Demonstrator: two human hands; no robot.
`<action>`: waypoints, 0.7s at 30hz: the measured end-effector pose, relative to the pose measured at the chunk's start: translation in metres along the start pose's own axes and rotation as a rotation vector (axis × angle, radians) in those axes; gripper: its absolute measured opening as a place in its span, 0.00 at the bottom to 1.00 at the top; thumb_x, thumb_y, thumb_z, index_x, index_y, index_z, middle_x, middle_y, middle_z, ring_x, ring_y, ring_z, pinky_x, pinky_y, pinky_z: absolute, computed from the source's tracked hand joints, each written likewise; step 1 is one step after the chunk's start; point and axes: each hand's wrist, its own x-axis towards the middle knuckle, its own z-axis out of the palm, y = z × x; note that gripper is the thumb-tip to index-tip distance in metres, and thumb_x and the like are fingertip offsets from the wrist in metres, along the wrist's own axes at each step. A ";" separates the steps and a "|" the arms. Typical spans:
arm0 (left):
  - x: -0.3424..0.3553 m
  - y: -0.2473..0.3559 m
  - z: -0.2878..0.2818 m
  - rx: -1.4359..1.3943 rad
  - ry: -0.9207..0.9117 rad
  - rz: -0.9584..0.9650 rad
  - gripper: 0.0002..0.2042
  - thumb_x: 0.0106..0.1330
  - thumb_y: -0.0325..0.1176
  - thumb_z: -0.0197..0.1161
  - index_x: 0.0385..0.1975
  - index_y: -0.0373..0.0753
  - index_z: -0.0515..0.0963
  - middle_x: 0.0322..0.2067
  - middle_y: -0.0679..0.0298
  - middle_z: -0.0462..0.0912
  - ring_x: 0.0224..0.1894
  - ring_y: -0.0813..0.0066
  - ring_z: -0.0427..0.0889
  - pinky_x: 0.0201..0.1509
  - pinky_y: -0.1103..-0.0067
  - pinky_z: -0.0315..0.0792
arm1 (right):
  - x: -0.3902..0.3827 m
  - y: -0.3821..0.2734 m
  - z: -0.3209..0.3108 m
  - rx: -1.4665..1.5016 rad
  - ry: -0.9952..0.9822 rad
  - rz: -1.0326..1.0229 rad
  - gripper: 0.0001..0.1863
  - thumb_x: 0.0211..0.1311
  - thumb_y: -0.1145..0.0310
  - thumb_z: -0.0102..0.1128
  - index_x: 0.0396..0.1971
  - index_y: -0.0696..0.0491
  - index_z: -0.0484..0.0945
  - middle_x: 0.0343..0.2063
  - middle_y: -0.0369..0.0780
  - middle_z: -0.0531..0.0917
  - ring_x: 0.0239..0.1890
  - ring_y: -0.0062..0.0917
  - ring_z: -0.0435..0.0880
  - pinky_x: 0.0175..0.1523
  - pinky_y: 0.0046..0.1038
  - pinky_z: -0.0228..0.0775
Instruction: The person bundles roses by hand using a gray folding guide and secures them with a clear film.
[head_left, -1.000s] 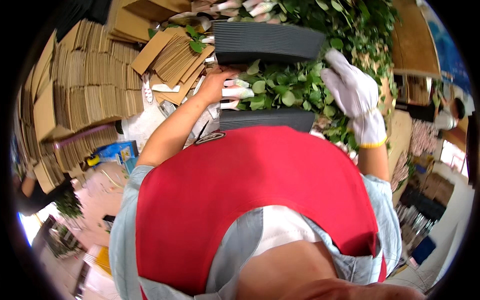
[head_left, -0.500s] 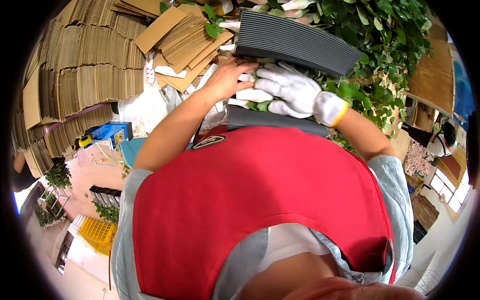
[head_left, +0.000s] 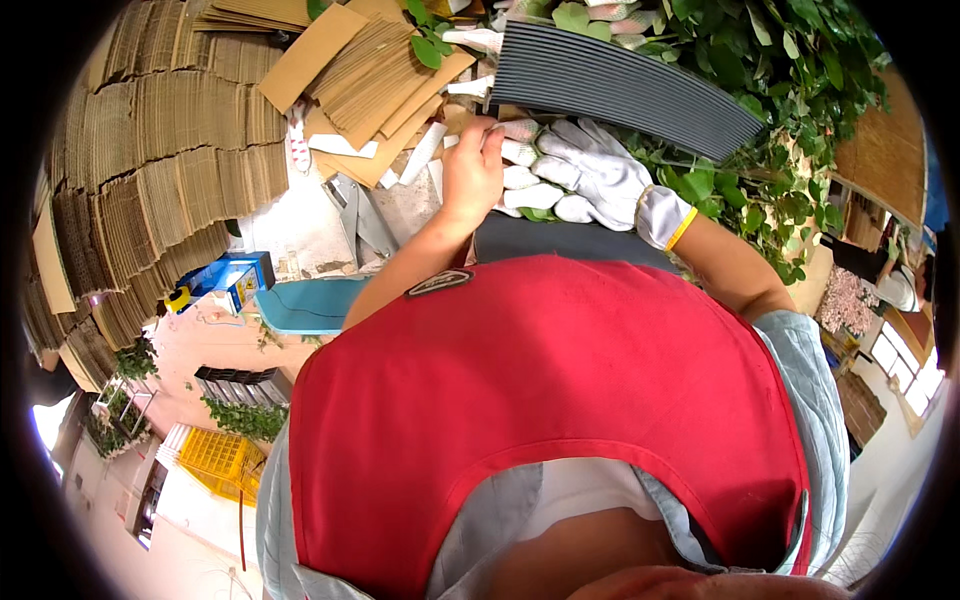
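Note:
My bare left hand (head_left: 474, 168) is at the left ends of several white-netted bundles (head_left: 518, 178), its fingers bent and pressed together against one end. The fingertips are partly hidden. My right hand (head_left: 598, 178), in a white glove with a yellow-edged cuff, lies across the same bundles with its fingers stretched out. Green leaves show between the bundles, and what the netting wraps is hidden. Beyond the hands stands a dark grey ribbed panel (head_left: 620, 85). A second dark grey panel (head_left: 570, 243) lies on the near side, partly covered by my red apron (head_left: 540, 360).
Leafy green stems (head_left: 790, 110) crowd the right. Tall stacks of brown cardboard (head_left: 170, 130) fill the far left, and loose cardboard sheets (head_left: 375, 85) lie nearer. A blue box (head_left: 235, 278), a teal board (head_left: 312, 305) and a yellow crate (head_left: 220, 465) are at lower left.
My left hand has drawn its fingers in from over the bundles to their left ends. My right hand stays on the bundles. The whole view has shifted slightly.

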 end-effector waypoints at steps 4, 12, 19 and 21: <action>0.028 0.010 -0.090 0.140 0.100 -0.183 0.08 0.71 0.33 0.50 0.39 0.37 0.74 0.25 0.56 0.80 0.29 0.66 0.81 0.31 0.71 0.73 | -0.011 0.006 0.022 -0.040 0.248 -0.031 0.28 0.56 0.59 0.58 0.60 0.41 0.71 0.64 0.39 0.64 0.69 0.38 0.56 0.73 0.42 0.42; -0.002 0.040 -0.163 1.034 -0.570 0.351 0.16 0.61 0.44 0.61 0.39 0.38 0.78 0.33 0.43 0.80 0.41 0.51 0.79 0.46 0.64 0.72 | -0.013 0.002 0.019 -0.007 0.243 -0.031 0.33 0.53 0.57 0.64 0.61 0.42 0.68 0.65 0.39 0.64 0.70 0.38 0.55 0.73 0.45 0.42; 0.038 0.000 -0.121 0.411 -1.025 0.330 0.10 0.65 0.36 0.56 0.27 0.36 0.75 0.27 0.51 0.77 0.35 0.51 0.77 0.40 0.63 0.70 | -0.011 0.010 0.022 -0.101 0.237 -0.052 0.28 0.57 0.56 0.56 0.59 0.45 0.70 0.64 0.42 0.65 0.69 0.39 0.58 0.72 0.47 0.46; 0.055 0.012 -0.181 0.892 -1.090 -0.032 0.11 0.61 0.38 0.62 0.37 0.37 0.79 0.32 0.51 0.80 0.38 0.52 0.78 0.44 0.65 0.70 | -0.011 0.008 0.023 -0.113 0.219 0.010 0.27 0.59 0.54 0.52 0.59 0.46 0.70 0.64 0.42 0.65 0.69 0.39 0.58 0.72 0.47 0.46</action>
